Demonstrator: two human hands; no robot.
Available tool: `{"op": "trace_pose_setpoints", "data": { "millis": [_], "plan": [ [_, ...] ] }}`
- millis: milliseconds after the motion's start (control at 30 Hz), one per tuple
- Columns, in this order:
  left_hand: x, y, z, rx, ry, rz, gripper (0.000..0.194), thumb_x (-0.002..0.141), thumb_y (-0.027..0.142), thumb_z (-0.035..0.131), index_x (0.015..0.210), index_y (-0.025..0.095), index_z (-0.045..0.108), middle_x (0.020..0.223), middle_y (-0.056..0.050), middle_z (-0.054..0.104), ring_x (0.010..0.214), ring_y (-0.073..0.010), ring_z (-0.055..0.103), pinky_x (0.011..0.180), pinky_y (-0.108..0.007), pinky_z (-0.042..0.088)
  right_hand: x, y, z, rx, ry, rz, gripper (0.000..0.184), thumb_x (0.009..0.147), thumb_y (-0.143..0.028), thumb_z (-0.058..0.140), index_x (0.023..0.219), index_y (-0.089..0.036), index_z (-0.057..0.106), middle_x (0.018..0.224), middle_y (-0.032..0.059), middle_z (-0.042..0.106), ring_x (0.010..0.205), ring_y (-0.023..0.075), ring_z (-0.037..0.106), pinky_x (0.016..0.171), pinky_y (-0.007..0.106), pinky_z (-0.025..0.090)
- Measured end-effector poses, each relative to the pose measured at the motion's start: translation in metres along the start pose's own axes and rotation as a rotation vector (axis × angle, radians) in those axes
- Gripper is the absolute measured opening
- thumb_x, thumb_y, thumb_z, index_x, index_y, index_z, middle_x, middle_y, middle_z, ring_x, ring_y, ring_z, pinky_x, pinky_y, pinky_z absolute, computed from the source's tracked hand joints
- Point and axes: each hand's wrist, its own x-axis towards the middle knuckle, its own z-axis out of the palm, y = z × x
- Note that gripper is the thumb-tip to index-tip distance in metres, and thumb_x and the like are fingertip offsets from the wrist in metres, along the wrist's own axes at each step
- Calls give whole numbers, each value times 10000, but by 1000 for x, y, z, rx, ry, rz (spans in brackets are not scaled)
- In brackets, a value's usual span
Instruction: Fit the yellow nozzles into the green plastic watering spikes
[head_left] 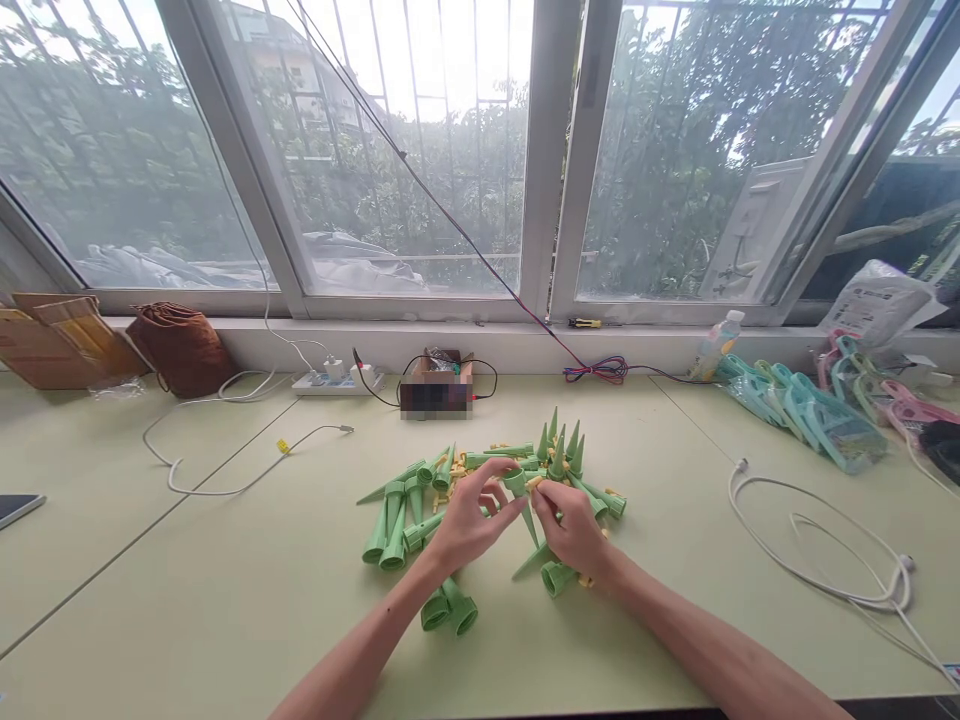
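Observation:
Between finger and thumb, my left hand (474,515) grips a green plastic plant watering spike (516,482), its pointed end slanting down. Close on its right, my right hand (571,520) pinches a small yellow valve (534,483) beside the spike's upper part; I cannot tell whether the two touch. Several green spikes (394,530) lie left of my left hand, wide ends toward me. Others (559,455) stand point-up behind my right hand. Small yellow pieces (442,490) are scattered among them. Near my forearms lie more spikes (459,610), open ends facing me.
At the back stand a power strip (337,382), a small box (437,390) with a black cable and a brown drawstring bag (180,348). On the right are a bottle (718,345), wrapped teal hangers (817,405) and a coiled white cable (817,540). A white cable (247,485) crosses the left side.

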Motion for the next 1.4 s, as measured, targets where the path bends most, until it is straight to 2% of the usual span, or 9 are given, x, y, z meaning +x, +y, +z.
{"op": "trace_pose_setpoints", "data": {
  "millis": [367,467,933,1400],
  "plan": [
    [0,-2,0,3,-5,3,316,866,328,618,1160,218,574,977,-52,648,690,-132,615,584,-235,521,0,0,0,-6,-23,16,325,961,-215,410,658,-211,293,576,-53,320,504,104,284,506,249,251],
    [0,-2,0,4,-7,10,317,868,321,618,1166,222,573,1037,-59,641,695,-127,615,586,-234,527,0,0,0,-1,-24,16,322,960,-208,412,661,-211,293,580,-52,321,507,104,282,510,250,253],
    [-1,-12,3,104,28,178,304,875,196,594,1177,223,581,1050,-53,632,656,-82,577,549,-194,517,-1,0,1,26,-22,14,331,961,-205,409,655,-211,284,569,-53,306,497,101,268,496,248,245],
    [-1,-14,3,159,27,211,274,888,170,576,1157,222,585,1050,-54,622,663,-79,571,559,-188,519,0,-1,1,28,-22,36,344,966,-221,418,650,-209,281,569,-52,307,502,101,271,500,251,245]
  ]
}}
